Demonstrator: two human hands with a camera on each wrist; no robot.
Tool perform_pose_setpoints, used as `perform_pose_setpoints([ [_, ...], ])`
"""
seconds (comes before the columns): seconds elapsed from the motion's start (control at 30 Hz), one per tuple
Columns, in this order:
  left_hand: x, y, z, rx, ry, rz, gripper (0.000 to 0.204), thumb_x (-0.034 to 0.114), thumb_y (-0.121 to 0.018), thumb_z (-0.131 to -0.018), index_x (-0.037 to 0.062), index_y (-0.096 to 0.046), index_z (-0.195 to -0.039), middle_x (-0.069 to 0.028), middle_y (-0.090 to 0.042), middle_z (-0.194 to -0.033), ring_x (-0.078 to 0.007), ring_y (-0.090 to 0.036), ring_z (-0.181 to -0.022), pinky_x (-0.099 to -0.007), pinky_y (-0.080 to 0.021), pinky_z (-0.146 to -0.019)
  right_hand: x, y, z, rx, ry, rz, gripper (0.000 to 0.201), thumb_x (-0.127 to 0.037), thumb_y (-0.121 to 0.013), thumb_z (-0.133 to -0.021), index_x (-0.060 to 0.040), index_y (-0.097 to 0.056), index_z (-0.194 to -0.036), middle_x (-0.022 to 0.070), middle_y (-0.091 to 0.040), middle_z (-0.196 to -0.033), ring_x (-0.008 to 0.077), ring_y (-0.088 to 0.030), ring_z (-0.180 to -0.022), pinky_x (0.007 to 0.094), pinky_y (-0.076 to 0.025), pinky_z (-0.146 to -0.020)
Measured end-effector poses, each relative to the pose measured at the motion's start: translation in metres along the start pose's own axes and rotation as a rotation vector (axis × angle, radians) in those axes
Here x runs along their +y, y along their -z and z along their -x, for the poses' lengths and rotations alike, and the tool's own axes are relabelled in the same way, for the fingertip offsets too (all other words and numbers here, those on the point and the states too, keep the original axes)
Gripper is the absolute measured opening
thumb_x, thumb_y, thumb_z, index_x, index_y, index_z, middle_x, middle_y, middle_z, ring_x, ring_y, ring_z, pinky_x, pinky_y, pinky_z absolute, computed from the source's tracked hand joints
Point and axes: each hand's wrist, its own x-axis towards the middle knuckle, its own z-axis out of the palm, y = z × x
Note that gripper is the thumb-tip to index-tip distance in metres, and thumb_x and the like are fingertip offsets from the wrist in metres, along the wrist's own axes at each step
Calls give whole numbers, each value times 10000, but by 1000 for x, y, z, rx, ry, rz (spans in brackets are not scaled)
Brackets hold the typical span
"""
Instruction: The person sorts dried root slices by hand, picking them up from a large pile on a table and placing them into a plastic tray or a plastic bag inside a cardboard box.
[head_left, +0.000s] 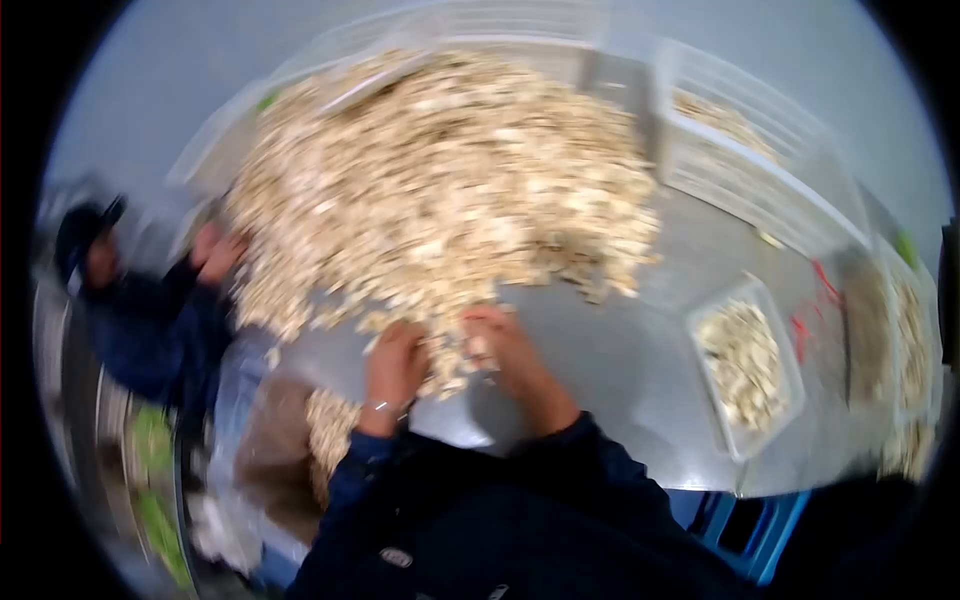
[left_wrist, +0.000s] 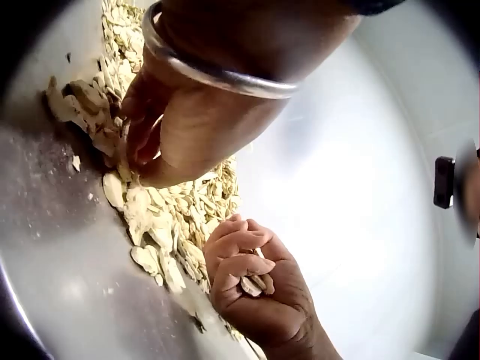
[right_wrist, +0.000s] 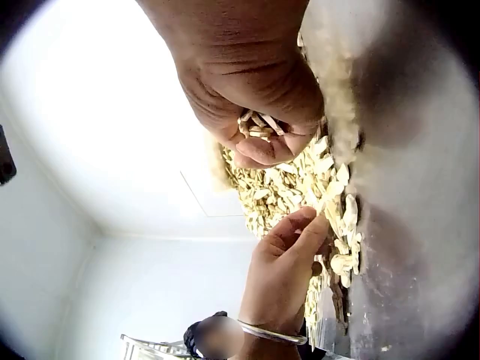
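Note:
A large heap of pale dried slices [head_left: 450, 170] covers the metal table. At its near edge the left hand [head_left: 396, 365], with a silver bracelet at the wrist, pinches slices between thumb and fingers, seen in the right wrist view [right_wrist: 289, 251]. Just to its right, the right hand [head_left: 512, 355] has its fingers curled round a few slices [left_wrist: 255, 285], held against the palm. Loose slices [head_left: 445, 375] lie between the two hands.
A white tray of slices [head_left: 740, 370] stands on the table [head_left: 620, 350] at the right, near red string [head_left: 800, 335]. White crates [head_left: 760, 170] stand behind. Another person [head_left: 150, 310] in dark clothes reaches to the heap from the left. A blue stool [head_left: 765, 530] is below.

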Motion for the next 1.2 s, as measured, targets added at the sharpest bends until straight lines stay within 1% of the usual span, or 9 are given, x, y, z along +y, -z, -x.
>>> perform_pose_setpoints([
  [0.33, -66, -30, -14, 286, 39, 294, 193, 149, -635, -980, -9, -657, -1088, -132, -658, -979, -240, -624, -839, -346, -516, -731, 40, -2, -34, -55, 330, 139, 223, -253, -645, -970, -77, -641, -1107, 9, -645, -824, 84, -613, -659, 262, -478, -534],
  [0.6, 35, -14, -21, 80, 91, 285, 443, 375, -652, -985, -22, -683, -1179, -161, -709, -1018, -256, -646, -870, -374, -535, -782, 29, -5, -30, -31, 367, 16, 251, -251, -636, -977, -54, -594, -1127, 16, -615, -770, 83, -524, -568, 284, -424, -482],
  [0.73, 1, -40, -23, 69, 55, 439, 368, 330, -684, -972, -10, -674, -1113, -132, -688, -958, -229, -615, -847, -354, -528, -774, 6, -14, 4, 5, 241, 92, 372, -275, -646, -971, -65, -536, -1257, 25, -656, -871, 104, -614, -722, 270, -495, -565],
  [0.83, -7, -45, -26, 64, 31, 473, 270, 243, -723, -950, 3, -665, -1060, -121, -673, -906, -209, -596, -810, -340, -529, -746, 32, 1, -26, -110, 500, 250, 259, -287, -536, -1067, -45, -576, -1152, 125, -548, -1413, 260, -604, -960, 506, -515, -853],
  [0.87, -7, -43, -28, 65, 25, 479, 241, 214, -736, -943, 7, -662, -1043, -117, -668, -889, -203, -590, -797, -335, -529, -737, 82, 20, -107, -366, 659, -199, 174, -214, -615, -1032, -40, -611, -1040, 128, -648, -1006, 234, -621, -816, 422, -522, -721],
  [0.97, -2, -38, -30, 60, 26, 484, 257, 227, -731, -945, 11, -653, -1059, -116, -663, -904, -203, -586, -811, -334, -526, -747, 32, 2, -26, -351, 274, -562, 201, -231, -575, -1051, -39, -618, -1009, 114, -625, -895, 215, -594, -752, 419, -504, -686],
  [1.07, 9, -31, -26, 26, 61, 478, 326, 292, -706, -960, 9, -644, -1110, -122, -664, -951, -214, -588, -849, -341, -521, -776, 2, -12, 17, -15, 403, 161, 269, -276, -496, -1080, -39, -618, -1045, 111, -637, -921, 219, -563, -718, 440, -500, -687],
  [1.17, 19, -23, -23, -21, 110, 480, 397, 356, -680, -974, 8, -635, -1161, -127, -664, -999, -224, -590, -888, -348, -515, -805, 44, 28, -68, -880, 37, -792, 283, -298, -483, -1086, -52, -623, -1074, 113, -652, -970, 241, -572, -725, 440, -507, -692],
  [1.2, 22, -20, -23, -40, 126, 481, 422, 377, -671, -979, 8, -632, -1178, -129, -665, -1015, -227, -591, -900, -351, -513, -814, 45, 29, -68, -728, 110, -697, 265, -287, -506, -1079, -51, -624, -1100, 115, -654, -977, 248, -585, -748, 441, -514, -705],
])
